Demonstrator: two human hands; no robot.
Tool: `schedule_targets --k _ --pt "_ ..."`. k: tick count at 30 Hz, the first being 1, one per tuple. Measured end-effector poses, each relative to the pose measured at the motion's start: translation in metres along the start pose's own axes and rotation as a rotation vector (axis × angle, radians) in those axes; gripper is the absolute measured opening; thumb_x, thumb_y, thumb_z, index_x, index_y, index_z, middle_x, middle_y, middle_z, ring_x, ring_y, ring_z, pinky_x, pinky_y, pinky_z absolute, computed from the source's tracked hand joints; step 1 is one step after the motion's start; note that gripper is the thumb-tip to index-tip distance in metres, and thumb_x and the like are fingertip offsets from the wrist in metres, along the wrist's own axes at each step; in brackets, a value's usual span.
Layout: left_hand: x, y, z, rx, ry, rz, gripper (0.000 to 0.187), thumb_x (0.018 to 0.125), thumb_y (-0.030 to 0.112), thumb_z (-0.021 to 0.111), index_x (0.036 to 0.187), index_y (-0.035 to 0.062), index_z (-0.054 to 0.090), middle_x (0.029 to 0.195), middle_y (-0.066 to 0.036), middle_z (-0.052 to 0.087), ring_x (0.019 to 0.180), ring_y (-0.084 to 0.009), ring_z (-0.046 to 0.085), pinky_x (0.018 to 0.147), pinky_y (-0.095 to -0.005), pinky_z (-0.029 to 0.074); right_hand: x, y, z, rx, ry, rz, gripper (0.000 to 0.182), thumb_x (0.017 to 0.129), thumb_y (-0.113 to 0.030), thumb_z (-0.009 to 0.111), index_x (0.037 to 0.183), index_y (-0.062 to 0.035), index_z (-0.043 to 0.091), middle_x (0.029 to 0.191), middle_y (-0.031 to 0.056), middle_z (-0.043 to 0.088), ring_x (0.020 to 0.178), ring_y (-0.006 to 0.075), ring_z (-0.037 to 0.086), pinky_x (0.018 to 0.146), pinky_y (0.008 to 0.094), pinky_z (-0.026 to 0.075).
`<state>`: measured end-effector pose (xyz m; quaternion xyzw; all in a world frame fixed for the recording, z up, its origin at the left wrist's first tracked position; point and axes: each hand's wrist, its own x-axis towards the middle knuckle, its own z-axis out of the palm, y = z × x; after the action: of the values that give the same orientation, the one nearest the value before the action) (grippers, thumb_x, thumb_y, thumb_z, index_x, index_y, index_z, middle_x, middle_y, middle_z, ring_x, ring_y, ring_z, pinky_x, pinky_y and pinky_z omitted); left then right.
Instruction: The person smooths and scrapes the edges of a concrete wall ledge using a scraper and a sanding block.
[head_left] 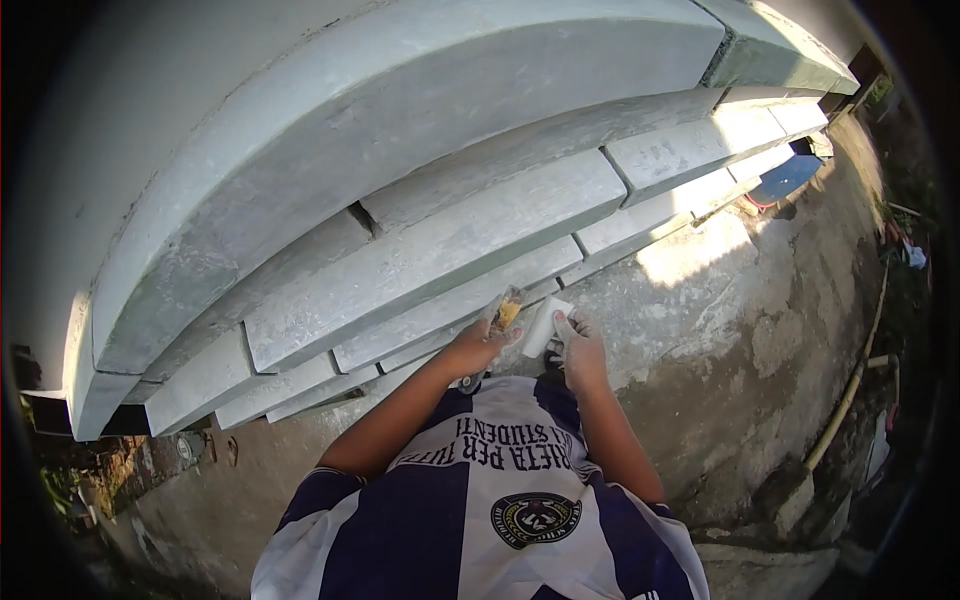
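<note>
My left hand (478,348) is closed around a small clear object with something yellow-orange in it (507,313); its exact kind I cannot make out. In my right hand (583,352), thumb and fingers pinch a flat white rectangular piece (545,327), which tilts toward the left. Pale, dust-like marks cover the fingers of that hand. Both hands are close together in front of my shirt, with the white piece just right of the clear object and a small gap between them.
Curved grey concrete steps (440,260) rise in front of me, with open joints between their slabs. Rough concrete ground (700,400) spreads to the right. A blue object (785,180) sits by the far right step end, and a pipe (850,400) runs along the right edge.
</note>
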<state>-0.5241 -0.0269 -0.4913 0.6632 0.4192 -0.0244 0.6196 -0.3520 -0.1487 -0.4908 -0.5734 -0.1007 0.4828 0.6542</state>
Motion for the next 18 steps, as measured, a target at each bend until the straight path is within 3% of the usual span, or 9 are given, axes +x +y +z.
schedule_targets --k 2,6,9,12,18 --pt "0.006 -0.010 0.006 -0.199 -0.084 -0.029 0.098 0.098 0.057 0.064 0.163 0.0010 0.016 0.150 -0.021 0.048 0.134 -0.0238 0.048 0.108 -0.0326 0.042 0.009 -0.004 0.004 -0.028 -0.119 0.038 0.022 0.103 -0.013 0.063 0.120 0.0010 0.064 0.104 0.0066 0.072 0.087 0.0116 0.068 0.074 0.0265 0.057" --pt "0.002 0.006 0.034 -0.548 0.034 0.176 0.100 0.098 0.063 0.059 0.163 0.0015 0.016 0.152 -0.019 0.047 0.138 -0.0265 0.045 0.111 -0.0364 0.040 0.030 -0.016 0.010 -0.111 -0.364 0.098 0.026 0.102 -0.008 0.063 0.126 0.0011 0.060 0.107 0.0083 0.072 0.090 0.0135 0.069 0.075 0.0278 0.058" --pt "0.010 0.017 0.055 -0.532 0.181 0.160 0.098 0.098 0.063 0.059 0.164 0.0034 0.017 0.150 -0.020 0.049 0.136 -0.0268 0.048 0.110 -0.0358 0.041 0.035 -0.029 0.007 -0.240 -0.442 0.038 0.027 0.102 -0.006 0.063 0.128 0.0015 0.060 0.109 0.0093 0.072 0.093 0.0138 0.069 0.078 0.0280 0.058" --pt "0.017 0.032 0.071 -0.482 0.265 0.065 0.091 0.101 0.057 0.060 0.161 -0.0004 0.023 0.144 -0.016 0.055 0.129 -0.0218 0.053 0.107 -0.0333 0.044 0.052 -0.038 -0.007 -0.310 -0.474 0.004 0.028 0.101 -0.006 0.063 0.128 0.0022 0.062 0.111 0.0094 0.072 0.094 0.0133 0.068 0.079 0.0272 0.057" --pt "0.028 0.035 0.104 -0.456 0.486 0.096 0.075 0.100 0.033 0.069 0.156 -0.0013 0.034 0.132 -0.015 0.063 0.120 -0.0181 0.059 0.100 -0.0312 0.048 0.077 -0.054 -0.020 -0.473 -0.573 0.021 0.032 0.102 -0.006 0.062 0.133 0.0028 0.061 0.111 0.0094 0.072 0.094 0.0136 0.068 0.078 0.0268 0.056"
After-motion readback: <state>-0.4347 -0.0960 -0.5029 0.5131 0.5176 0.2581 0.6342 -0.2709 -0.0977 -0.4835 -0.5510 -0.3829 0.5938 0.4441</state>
